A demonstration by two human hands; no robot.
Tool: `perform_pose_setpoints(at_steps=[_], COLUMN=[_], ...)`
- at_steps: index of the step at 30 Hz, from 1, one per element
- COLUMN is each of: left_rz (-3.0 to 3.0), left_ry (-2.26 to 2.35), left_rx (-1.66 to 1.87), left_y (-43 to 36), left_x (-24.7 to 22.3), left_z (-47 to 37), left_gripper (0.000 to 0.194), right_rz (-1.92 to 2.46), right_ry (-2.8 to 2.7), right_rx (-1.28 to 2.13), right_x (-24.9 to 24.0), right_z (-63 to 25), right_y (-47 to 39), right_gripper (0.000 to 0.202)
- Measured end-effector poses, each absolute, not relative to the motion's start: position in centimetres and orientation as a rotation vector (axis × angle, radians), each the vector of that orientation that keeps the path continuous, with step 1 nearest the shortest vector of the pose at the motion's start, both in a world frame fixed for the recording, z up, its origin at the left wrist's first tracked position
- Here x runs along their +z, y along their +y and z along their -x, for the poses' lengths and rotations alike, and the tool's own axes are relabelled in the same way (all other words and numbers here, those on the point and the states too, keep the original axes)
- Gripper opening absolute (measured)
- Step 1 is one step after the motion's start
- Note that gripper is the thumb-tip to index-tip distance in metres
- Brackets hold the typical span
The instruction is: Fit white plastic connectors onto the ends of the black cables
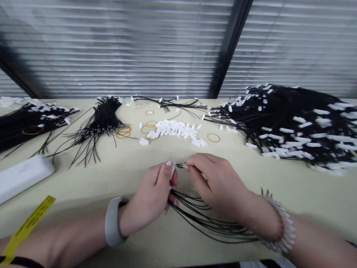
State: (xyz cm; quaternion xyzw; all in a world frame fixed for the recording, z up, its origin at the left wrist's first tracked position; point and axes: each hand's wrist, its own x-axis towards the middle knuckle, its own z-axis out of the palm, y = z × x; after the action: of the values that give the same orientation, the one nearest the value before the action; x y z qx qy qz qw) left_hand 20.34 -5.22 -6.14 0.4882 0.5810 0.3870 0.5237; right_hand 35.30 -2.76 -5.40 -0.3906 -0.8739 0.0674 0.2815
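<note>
My left hand (154, 190) is closed around a small white plastic connector (173, 171), its thumb on top. A bundle of thin black wires (209, 219) runs from under the left fingers to the right, passing below my right forearm. My right hand (216, 178) pinches the short dark ends of several black wires (180, 166) just right of the connector. Whether those ends sit inside the connector is too small to tell. Beyond both hands lies a pile of loose white connectors (175, 129).
Black wires with white ends are heaped at right (295, 123) and far left (16, 123). A tied wire bundle (107, 115) fans out left of centre. Yellow rubber bands (213, 137) lie about. A white box (25, 176) stands at left, window blinds (125, 48) behind.
</note>
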Motion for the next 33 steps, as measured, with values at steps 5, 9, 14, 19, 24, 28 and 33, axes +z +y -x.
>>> perform_pose_setpoints(at_steps=[5, 9, 14, 19, 24, 28, 33], left_rz=[-1.180, -1.198, -1.252, -1.279, -1.326, -1.365, -1.329], left_ry=[1.369, 1.345, 1.349, 1.376, 1.368, 1.365, 1.350], left_rx=[0.943, 0.946, 0.908, 0.884, 0.888, 0.916, 0.943], left_y=[-5.2, -5.2, -5.3, -5.4, -5.3, -5.2, -5.2], left_x=[-6.4, -6.5, -6.4, -6.4, -6.5, -6.5, -6.6], left_z=[-20.3, -20.2, -20.1, -20.1, -20.2, -20.3, -20.3], left_gripper=[0.039, 0.036, 0.035, 0.036, 0.038, 0.039, 0.039], right_rz=[0.983, 0.961, 0.885, 0.916, 0.985, 1.001, 1.001], right_ry=[-2.369, -2.316, -2.115, -2.074, -2.020, -1.978, -2.000], right_rx=[0.233, 0.315, 0.434, 0.525, 0.605, 0.661, 0.643], right_x=[-5.5, -5.6, -5.9, -6.2, -6.2, -6.2, -6.6], right_z=[-35.1, -34.9, -34.6, -34.4, -34.3, -34.2, -34.0], right_y=[-2.8, -2.8, -2.9, -3.0, -3.1, -3.1, -2.9], right_gripper=[0.020, 0.020, 0.016, 0.017, 0.020, 0.020, 0.020])
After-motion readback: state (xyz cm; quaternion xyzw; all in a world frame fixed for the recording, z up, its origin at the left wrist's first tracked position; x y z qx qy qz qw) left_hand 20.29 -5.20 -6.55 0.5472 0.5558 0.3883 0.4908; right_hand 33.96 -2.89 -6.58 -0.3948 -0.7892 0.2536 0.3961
